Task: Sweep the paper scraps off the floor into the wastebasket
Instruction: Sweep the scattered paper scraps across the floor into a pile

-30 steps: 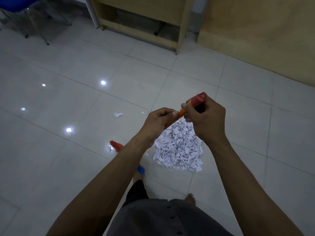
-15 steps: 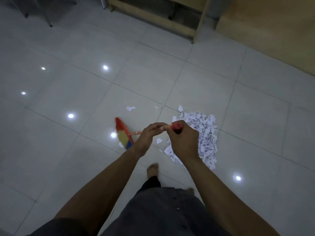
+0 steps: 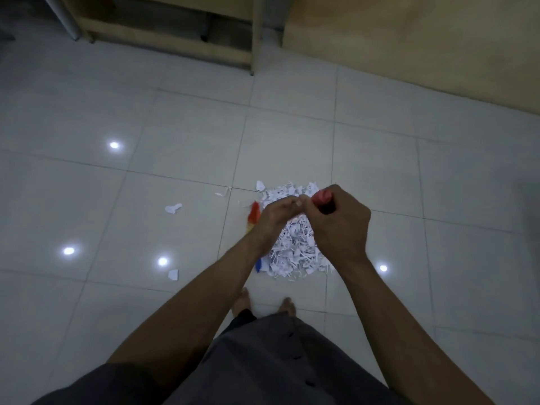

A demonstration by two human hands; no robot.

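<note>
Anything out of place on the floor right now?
Yes. A few stray scraps lie on the tiles left of the main pile, apart from it; one sits nearer the feet. No wastebasket is in view.

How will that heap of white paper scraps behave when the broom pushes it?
Probably very light: the heap of white shredded paper scraps is thin, loose slivers, so it should spread rather than move as one. The glossy tiled floor likely lets scraps slide easily. Stray white scraps already lie apart to the left, so fast strokes may scatter more.

Wooden desk frame beside tan panel.
</note>
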